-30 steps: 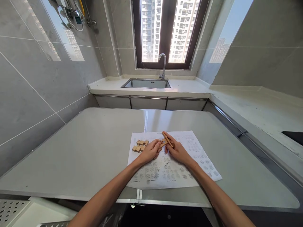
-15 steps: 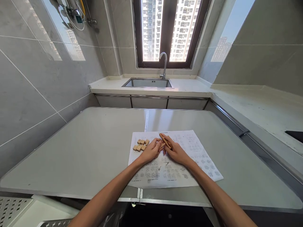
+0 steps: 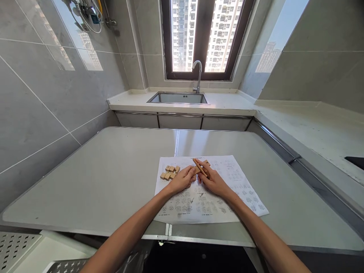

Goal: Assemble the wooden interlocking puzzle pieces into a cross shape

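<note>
Left hand [image 3: 182,179] and right hand [image 3: 212,180], fingers clamped on wooden puzzle sticks [image 3: 200,167], above instruction sheet [image 3: 227,197]; loose wooden blocks [image 3: 170,173] just beside.

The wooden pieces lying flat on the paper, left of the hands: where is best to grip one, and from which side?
Probably an outer one of the wooden pieces, pinched across its free edges from above and the left: they lie flat on the paper, packed together, and the left hand is nearest.
</note>
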Tool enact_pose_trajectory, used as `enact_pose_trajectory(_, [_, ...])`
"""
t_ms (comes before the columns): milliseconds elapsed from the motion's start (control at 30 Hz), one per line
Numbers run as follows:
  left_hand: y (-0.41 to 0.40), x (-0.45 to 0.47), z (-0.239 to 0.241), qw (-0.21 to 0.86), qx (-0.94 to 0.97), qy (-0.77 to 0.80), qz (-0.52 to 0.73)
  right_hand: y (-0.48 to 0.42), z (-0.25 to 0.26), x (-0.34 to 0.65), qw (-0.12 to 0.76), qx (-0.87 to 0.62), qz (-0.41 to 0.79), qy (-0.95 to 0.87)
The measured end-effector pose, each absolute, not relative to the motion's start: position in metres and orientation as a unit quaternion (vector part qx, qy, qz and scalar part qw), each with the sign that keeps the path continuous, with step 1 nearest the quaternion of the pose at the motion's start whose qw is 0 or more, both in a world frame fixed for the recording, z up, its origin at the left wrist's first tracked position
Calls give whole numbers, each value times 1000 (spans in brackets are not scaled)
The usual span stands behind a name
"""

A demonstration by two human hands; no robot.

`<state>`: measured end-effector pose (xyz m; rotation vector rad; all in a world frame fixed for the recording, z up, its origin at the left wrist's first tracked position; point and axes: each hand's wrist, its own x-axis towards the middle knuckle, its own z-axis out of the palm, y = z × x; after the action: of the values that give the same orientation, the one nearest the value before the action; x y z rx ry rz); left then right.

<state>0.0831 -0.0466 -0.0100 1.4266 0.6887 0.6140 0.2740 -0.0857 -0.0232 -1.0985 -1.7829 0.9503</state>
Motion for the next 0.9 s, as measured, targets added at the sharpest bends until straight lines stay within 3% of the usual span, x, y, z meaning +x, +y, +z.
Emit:
enact_pose_trajectory(333, [-50, 85, -8, 621, 654, 315, 296, -88, -23, 269, 402, -459, 318, -726])
enact_pose_trajectory(567, [-52, 86, -4, 604, 647, 295, 359, -92, -19, 270, 463, -476, 223, -713])
enact_pose_trajectory(900, [-46, 87, -11, 596, 633, 286, 402, -91, -21, 269, 473, -442, 166, -744])
